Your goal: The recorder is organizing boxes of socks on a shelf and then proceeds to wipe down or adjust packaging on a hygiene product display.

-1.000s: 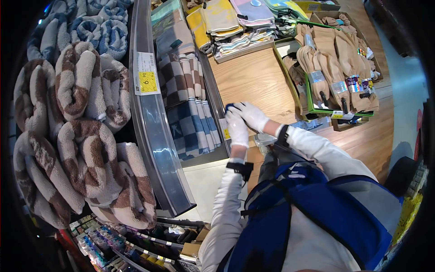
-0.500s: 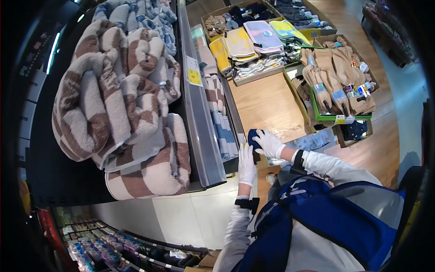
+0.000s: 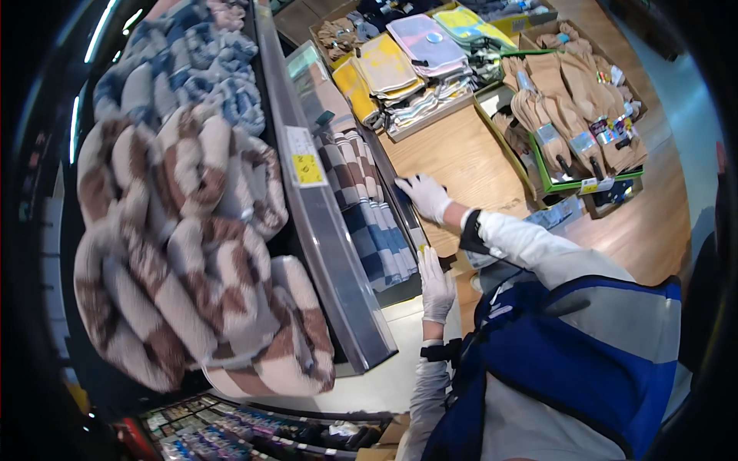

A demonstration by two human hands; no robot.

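Two white-gloved hands are at a wooden display table. My right hand [image 3: 425,197] lies at the table's left edge, its fingers over a dark blue cloth [image 3: 400,184] that is mostly hidden beneath them. At the near left corner, my left hand [image 3: 436,288] has its fingers stretched and close together. A small yellow patch shows by those fingertips; its kind cannot be made out. The bare wooden tabletop [image 3: 453,154] extends away from both hands. Just left of them, folded checked towels [image 3: 377,238] in blue and brown stand in a lower row.
A shelf with a clear front rail [image 3: 323,238] runs along the left, heaped with fluffy brown-and-cream towels [image 3: 177,261] and blue ones. Packaged yellow and lilac towels [image 3: 427,50] are stacked at the table's far end. To the right, a green-edged box [image 3: 553,180] holds beige socks [image 3: 569,115].
My right hand has slid away from me along the table's left edge, parting from my left hand, with the dark blue cloth under it. The view has also shifted.
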